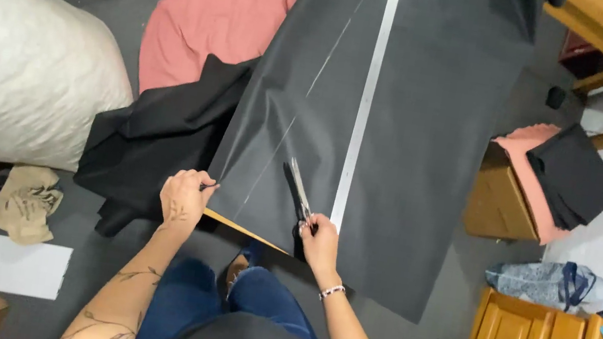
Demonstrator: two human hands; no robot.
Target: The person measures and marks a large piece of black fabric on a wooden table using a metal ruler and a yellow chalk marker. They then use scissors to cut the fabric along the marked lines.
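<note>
We look down at a sheet of dark grey fabric (411, 90) laid over a narrow table (244, 229), of which only a tan front edge shows; the cloth hangs off that edge toward our knees. A long metal ruler (365, 99) lies lengthwise on the fabric, and a thin chalk line (315, 83) runs beside it, slanting slightly away.

Our right hand (321, 241) has its grip closed through the handles of a pair of scissors (298, 189), blades parted and pointing up the cloth between the chalk line and the ruler. Our left hand (184, 195) pinches the fabric's left edge near the table corner, fingers pressed together on it.

The fabric looks thin, limp and smooth, with a slight sheen, so we judge it light and prone to sliding or puckering under the blades. It seems best held flat and taut close to the cut, at the near edge, where the left hand is.

On the floor to the left lie black cloth (152, 146) and pink cloth (212, 18); a folded pink and black stack (559, 174) sits on a box at right.
</note>
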